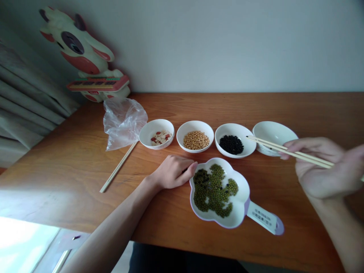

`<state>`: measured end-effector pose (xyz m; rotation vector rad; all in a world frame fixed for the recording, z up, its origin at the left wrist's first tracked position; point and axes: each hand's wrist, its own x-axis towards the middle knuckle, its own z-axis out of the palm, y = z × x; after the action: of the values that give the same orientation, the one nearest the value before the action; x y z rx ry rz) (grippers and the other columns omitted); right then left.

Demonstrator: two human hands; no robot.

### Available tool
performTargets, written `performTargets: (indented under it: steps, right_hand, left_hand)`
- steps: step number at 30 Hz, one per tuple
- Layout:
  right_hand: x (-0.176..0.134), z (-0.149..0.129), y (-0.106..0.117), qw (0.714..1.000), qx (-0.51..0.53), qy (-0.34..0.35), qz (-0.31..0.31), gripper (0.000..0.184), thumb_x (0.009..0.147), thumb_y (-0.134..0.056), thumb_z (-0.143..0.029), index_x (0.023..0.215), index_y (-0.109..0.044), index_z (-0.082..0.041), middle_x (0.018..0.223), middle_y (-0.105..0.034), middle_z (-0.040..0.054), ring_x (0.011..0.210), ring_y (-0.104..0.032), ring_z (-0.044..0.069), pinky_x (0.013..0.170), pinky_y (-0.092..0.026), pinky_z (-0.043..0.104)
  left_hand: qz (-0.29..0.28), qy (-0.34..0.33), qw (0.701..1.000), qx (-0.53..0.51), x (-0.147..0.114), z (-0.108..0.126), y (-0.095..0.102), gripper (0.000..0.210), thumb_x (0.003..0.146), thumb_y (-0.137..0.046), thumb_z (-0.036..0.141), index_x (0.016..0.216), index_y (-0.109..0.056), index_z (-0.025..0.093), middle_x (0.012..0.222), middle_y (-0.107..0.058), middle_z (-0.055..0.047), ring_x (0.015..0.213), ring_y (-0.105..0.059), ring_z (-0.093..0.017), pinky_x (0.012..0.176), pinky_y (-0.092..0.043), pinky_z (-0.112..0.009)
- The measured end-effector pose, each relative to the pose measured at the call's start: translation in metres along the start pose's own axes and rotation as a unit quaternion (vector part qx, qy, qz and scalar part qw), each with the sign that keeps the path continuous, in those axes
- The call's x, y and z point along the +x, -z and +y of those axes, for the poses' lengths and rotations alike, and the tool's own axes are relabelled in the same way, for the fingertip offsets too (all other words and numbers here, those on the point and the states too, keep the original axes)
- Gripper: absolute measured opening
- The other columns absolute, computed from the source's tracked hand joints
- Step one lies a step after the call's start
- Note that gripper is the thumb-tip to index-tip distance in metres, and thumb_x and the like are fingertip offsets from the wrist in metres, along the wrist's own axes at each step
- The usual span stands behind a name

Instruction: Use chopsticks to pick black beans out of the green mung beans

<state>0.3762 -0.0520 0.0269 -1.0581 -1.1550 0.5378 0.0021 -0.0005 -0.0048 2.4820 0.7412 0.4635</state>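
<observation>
My right hand (327, 167) holds a pair of chopsticks (308, 157) pointing left. Their tips hover over the right rim of a white bowl of black beans (231, 144), and a small dark speck, seemingly a bean, shows at the tips. My left hand (175, 171) rests on the table with fingers curled and the thumb at the left rim of a flower-shaped dish (239, 212) with a lilac edge. Green mung beans (216, 189) lie spread in the dish, with several black beans (202, 176) among them, mostly at its left. A printed label covers the dish's handle (264, 218).
Left of the black beans stand a bowl of yellow soybeans (196, 140) and a bowl of pale and reddish pieces (160, 138). Another white bowl (274, 131) sits behind the chopsticks. A clear plastic bag (123, 121), more chopsticks (119, 167) and a cow-shaped toy keyboard (98, 83) are at left.
</observation>
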Motion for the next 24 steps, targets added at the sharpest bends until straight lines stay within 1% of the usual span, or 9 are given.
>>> performTargets:
  steps: [3, 7, 9, 11, 13, 15, 17, 20, 24]
  right_hand:
    - [0.003, -0.003, 0.003, 0.998, -0.035, -0.025, -0.056, 0.095, 0.094, -0.013, -0.088, 0.070, -0.079, -0.023, 0.067, -0.072, 0.0082, 0.071, -0.069, 0.028, 0.079, -0.055, 0.045]
    - [0.007, -0.025, 0.016, 0.974, -0.062, -0.040, -0.215, 0.094, 0.098, -0.009, -0.082, 0.075, -0.081, -0.026, 0.078, -0.075, 0.0091, 0.084, -0.070, 0.029, 0.083, -0.056, 0.043]
    - [0.008, -0.036, 0.019, 0.941, -0.075, -0.058, -0.325, 0.093, 0.098, -0.007, -0.081, 0.078, -0.080, -0.027, 0.074, -0.073, 0.0084, 0.079, -0.068, 0.029, 0.079, -0.055, 0.043]
    - [0.008, -0.040, 0.018, 0.893, -0.088, -0.083, -0.433, 0.095, 0.094, -0.004, -0.085, 0.078, -0.077, -0.027, 0.073, -0.072, 0.0085, 0.075, -0.066, 0.028, 0.072, -0.053, 0.043]
    - [0.004, -0.039, 0.017, 0.851, -0.106, -0.106, -0.504, 0.097, 0.089, 0.000, -0.088, 0.080, -0.074, -0.026, 0.077, -0.071, 0.0089, 0.075, -0.065, 0.029, 0.070, -0.052, 0.044]
    - [-0.002, -0.033, 0.016, 0.829, -0.120, -0.122, -0.533, 0.097, 0.088, 0.002, -0.089, 0.085, -0.072, -0.026, 0.083, -0.071, 0.0090, 0.078, -0.065, 0.029, 0.072, -0.051, 0.045]
    - [-0.009, -0.027, 0.016, 0.826, -0.123, -0.129, -0.534, 0.096, 0.088, 0.004, -0.089, 0.089, -0.070, -0.027, 0.087, -0.070, 0.0085, 0.081, -0.066, 0.029, 0.074, -0.051, 0.046]
    - [-0.016, -0.024, 0.013, 0.835, -0.125, -0.120, -0.522, 0.090, 0.092, -0.001, -0.087, 0.090, -0.069, -0.028, 0.088, -0.070, 0.0075, 0.083, -0.066, 0.029, 0.076, -0.051, 0.045]
    - [-0.020, -0.024, 0.011, 0.860, -0.129, -0.103, -0.483, 0.085, 0.095, -0.007, -0.084, 0.090, -0.069, -0.026, 0.087, -0.070, 0.0081, 0.083, -0.065, 0.029, 0.075, -0.050, 0.045]
  left_hand:
    - [0.003, -0.002, 1.000, -0.002, 0.000, 0.000, 0.000, 0.040, 0.112, -0.035, 0.032, 0.074, -0.041, 0.020, 0.069, -0.053, 0.001, 0.061, -0.045, -0.013, 0.063, -0.033, -0.030]
    - [0.004, -0.008, 1.000, -0.010, 0.001, 0.001, 0.001, 0.040, 0.112, -0.036, 0.032, 0.074, -0.042, 0.020, 0.068, -0.053, 0.001, 0.060, -0.046, -0.012, 0.062, -0.034, -0.029]
    - [0.007, -0.010, 1.000, -0.007, 0.002, 0.002, 0.002, 0.040, 0.111, -0.036, 0.032, 0.074, -0.042, 0.020, 0.068, -0.053, 0.000, 0.060, -0.045, -0.013, 0.062, -0.034, -0.030]
    - [0.010, -0.008, 1.000, -0.004, 0.002, 0.003, 0.002, 0.040, 0.112, -0.035, 0.032, 0.074, -0.042, 0.020, 0.068, -0.054, 0.000, 0.060, -0.045, -0.013, 0.062, -0.034, -0.030]
    - [0.010, -0.008, 1.000, -0.006, 0.002, 0.003, 0.003, 0.041, 0.112, -0.035, 0.032, 0.074, -0.042, 0.020, 0.068, -0.054, 0.000, 0.060, -0.046, -0.013, 0.062, -0.034, -0.030]
    - [0.008, -0.009, 1.000, -0.009, 0.002, 0.004, 0.004, 0.041, 0.112, -0.035, 0.032, 0.074, -0.043, 0.020, 0.068, -0.055, -0.001, 0.061, -0.047, -0.013, 0.062, -0.035, -0.029]
    - [0.006, -0.008, 1.000, -0.009, 0.002, 0.005, 0.004, 0.041, 0.112, -0.034, 0.032, 0.074, -0.044, 0.020, 0.068, -0.055, -0.001, 0.061, -0.048, -0.013, 0.063, -0.036, -0.029]
    - [0.003, -0.003, 1.000, -0.005, 0.001, 0.005, 0.004, 0.041, 0.112, -0.035, 0.032, 0.073, -0.043, 0.020, 0.067, -0.054, 0.000, 0.061, -0.047, -0.013, 0.062, -0.036, -0.029]
    - [0.000, 0.002, 1.000, -0.008, 0.002, 0.005, 0.004, 0.041, 0.112, -0.035, 0.032, 0.073, -0.042, 0.020, 0.067, -0.053, 0.000, 0.061, -0.047, -0.013, 0.063, -0.036, -0.028]
